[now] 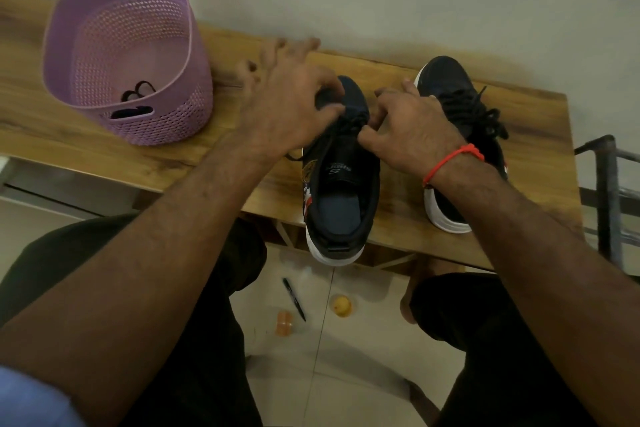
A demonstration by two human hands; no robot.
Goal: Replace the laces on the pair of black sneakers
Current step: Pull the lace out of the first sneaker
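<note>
Floor clutter at 6 o'clock: a black pen, an orange cap-like bit and a yellow round thing on the tiles between the knees. Not task-relevant.

Above that, wooden table. Near sneaker sits at centre, heel overhanging the table's near edge, toe pointing 12 o'clock, tongue and insole exposed. Both hands are on its upper lacing. Left hand pinches at the toe-end eyelets with thumb and forefinger curled in, other fingers splayed toward 12. Right hand has fingers curled, pinching the black lace at the shoe's right side. One loose end trails off at 9 o'clock of the shoe.

Second sneaker at 2 o'clock, fully laced, lace bundle on top, partly hidden by the right wrist.

Purple basket at 10 o'clock, far left; dark lace-like loops inside.

Judgement: step is working the lace at the lower eyelets of the near shoe; threading in or pulling out, can't tell. Next move needs a firm pinch on the lace end and the shoe held steady.
</note>
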